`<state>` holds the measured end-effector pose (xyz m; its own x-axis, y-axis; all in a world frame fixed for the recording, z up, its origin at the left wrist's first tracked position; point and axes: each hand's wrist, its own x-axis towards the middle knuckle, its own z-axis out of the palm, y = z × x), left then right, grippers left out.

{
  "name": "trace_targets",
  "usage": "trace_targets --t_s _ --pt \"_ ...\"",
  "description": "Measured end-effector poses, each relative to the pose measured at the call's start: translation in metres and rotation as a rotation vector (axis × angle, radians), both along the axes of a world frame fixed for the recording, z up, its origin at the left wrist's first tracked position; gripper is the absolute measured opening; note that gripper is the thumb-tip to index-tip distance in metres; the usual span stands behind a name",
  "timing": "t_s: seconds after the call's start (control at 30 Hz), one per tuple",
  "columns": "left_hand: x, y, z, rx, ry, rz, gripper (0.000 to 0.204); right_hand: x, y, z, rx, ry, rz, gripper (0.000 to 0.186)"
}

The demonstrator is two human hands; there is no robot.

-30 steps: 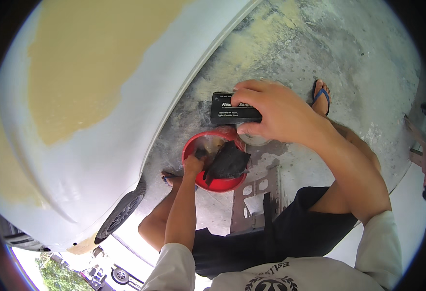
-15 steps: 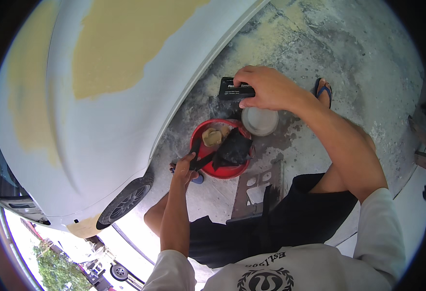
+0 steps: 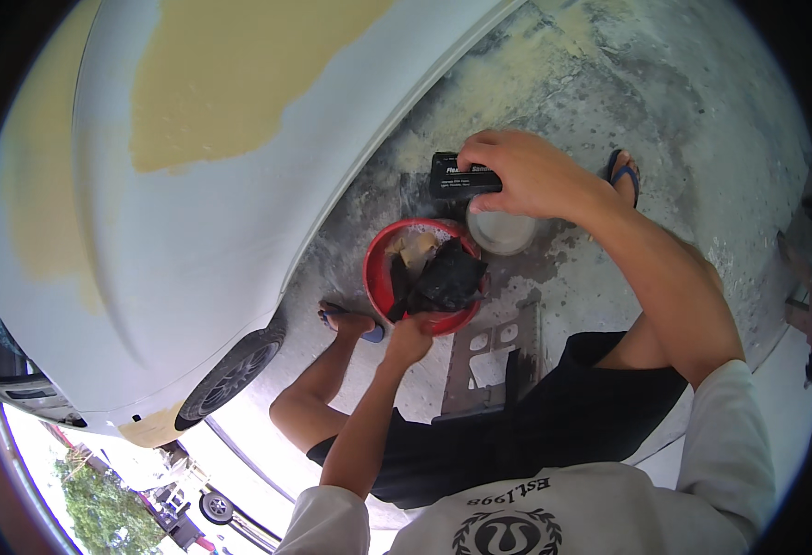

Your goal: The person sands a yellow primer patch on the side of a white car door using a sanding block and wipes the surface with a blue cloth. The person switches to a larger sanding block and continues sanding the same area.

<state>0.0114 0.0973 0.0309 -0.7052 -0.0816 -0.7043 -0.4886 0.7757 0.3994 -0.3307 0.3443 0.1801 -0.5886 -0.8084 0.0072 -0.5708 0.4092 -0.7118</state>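
Right hand (image 3: 526, 176) clamped on black sanding block (image 3: 452, 176), twelve o'clock of red basin (image 3: 378, 268); left hand (image 3: 410, 335) pinched dark wet sheet (image 3: 447, 277) at basin's six o'clock; judgement: soak sheet fully, wrap block tight.

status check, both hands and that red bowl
Right hand grips black sanding block. Left hand pinches dark sheet in red bowl. White tub beside it.

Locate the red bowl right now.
In the head view, the red bowl sits on the concrete floor mid-frame, beside the white car panel, with the left hand at its near rim.
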Motion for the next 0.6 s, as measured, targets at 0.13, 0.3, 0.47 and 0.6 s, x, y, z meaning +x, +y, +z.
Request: trace_targets --t_s 0.13,0.3,0.47,0.6 --pt "-0.001 0.039 -0.054 -0.051 -0.17 -0.437 0.027 0.006 -0.002 -0.001 0.054 -0.064 0.001 0.045" --pt "-0.029 0.056 -0.115 -0.126 -0.361 -0.59 0.025 0.008 0.001 -0.004 0.132 -0.151 0.036 0.05" --pt "-0.048 0.079 -0.147 -0.174 -0.367 -0.424 0.025 -0.002 0.005 -0.001 0.138 -0.143 0.011 0.055" --pt "-0.043 0.084 -0.165 -0.22 -0.355 -0.297 0.025 -0.011 0.007 0.006 0.154 -0.145 -0.044 0.057"
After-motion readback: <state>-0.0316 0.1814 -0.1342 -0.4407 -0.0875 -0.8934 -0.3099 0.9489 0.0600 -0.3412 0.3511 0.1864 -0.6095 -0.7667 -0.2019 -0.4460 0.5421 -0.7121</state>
